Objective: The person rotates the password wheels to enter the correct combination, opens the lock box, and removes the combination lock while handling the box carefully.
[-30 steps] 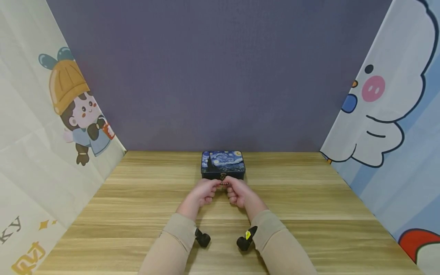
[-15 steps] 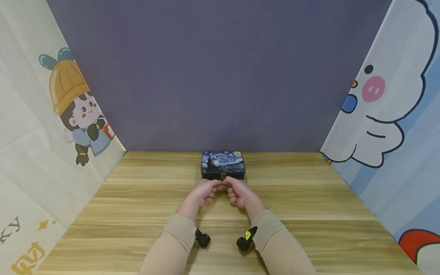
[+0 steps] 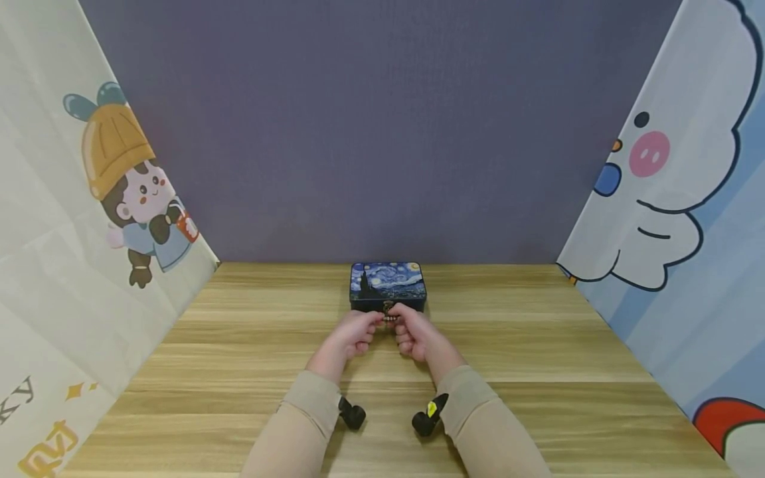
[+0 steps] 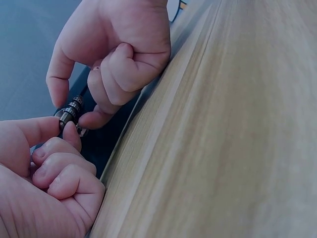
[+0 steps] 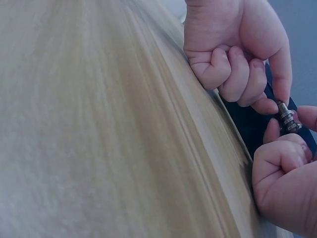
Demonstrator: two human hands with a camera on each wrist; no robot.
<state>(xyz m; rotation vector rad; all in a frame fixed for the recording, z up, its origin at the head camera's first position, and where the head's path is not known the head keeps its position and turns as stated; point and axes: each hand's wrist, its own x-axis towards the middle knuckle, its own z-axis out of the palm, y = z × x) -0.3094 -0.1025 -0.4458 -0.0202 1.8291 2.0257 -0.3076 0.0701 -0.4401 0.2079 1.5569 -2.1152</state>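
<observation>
A small metal combination padlock (image 4: pixel 72 111) with ridged number dials hangs at the front clasp of a dark blue tin box (image 3: pixel 387 282), whose lid shows a swirling night-sky painting. My left hand (image 3: pixel 357 332) pinches one end of the padlock between thumb and index finger, its other fingers curled into the palm. From the opposite side, my right hand (image 3: pixel 416 334) has thumb and index finger on either side of the dials, the remaining fingers curled in. Part of the padlock is hidden behind the fingertips. The box lid is down.
The box stands on a wood-grain table (image 3: pixel 269 299), close to a grey-purple back panel (image 3: pixel 382 133). Printed cartoon cloths hang at left and right. A small black camera (image 3: pixel 352 416) sits at the left wrist, another (image 3: pixel 425 423) at the right.
My right thumb has risen slightly, showing more of the padlock's dials. The left hand and the box have stayed in place.
</observation>
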